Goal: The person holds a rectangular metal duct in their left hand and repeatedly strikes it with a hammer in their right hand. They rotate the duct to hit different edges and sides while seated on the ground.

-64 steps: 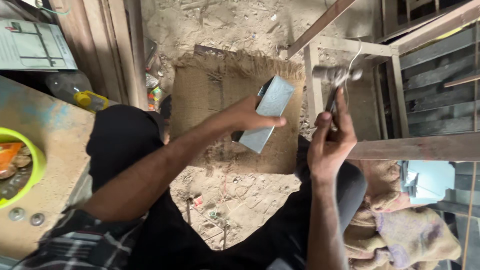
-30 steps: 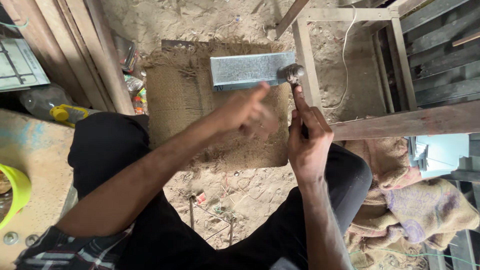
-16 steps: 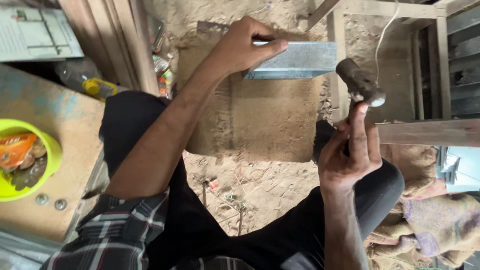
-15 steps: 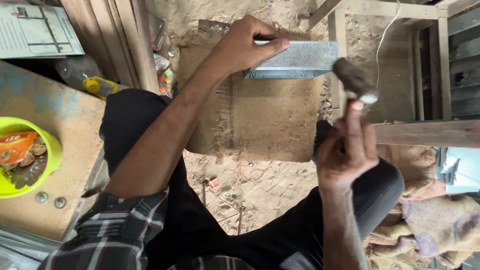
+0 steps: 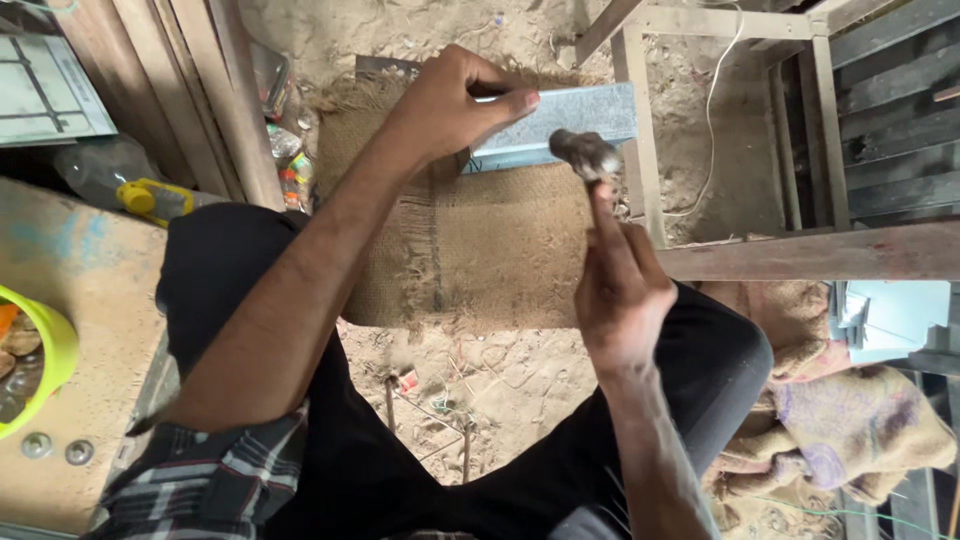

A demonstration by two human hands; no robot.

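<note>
Grey sheet-metal piece (image 5: 570, 122), long and rectangular, is laid across the far edge of a burlap mat (image 5: 480, 250) on sandy ground (image 5: 500, 370). It is pinned at its near end by the left hand (image 5: 450, 105), fingers curled tight over the top edge w/ thumb stretched flat along the metal. A hammer (image 5: 588, 155) is gripped by the right hand (image 5: 620, 290), fingers wrapped fully round the handle, index laid up along the shaft; the dark head is seen just over the metal's lower edge, approx. mid-length. Contact betw. head and metal cannot be told. Both hands are well apart, left farther out, right nearer the body. A wooden frame (image 5: 640, 120) stands just right of the mat, a white cord (image 5: 715, 110) hanging inside it. A yellow-green bowl (image 5: 45, 370) sits on a worn board (image 5: 100, 330) at left, w/ two washers (image 5: 55, 448) near it. Sacking (image 5: 850, 430) is bunched at lower right.
</note>
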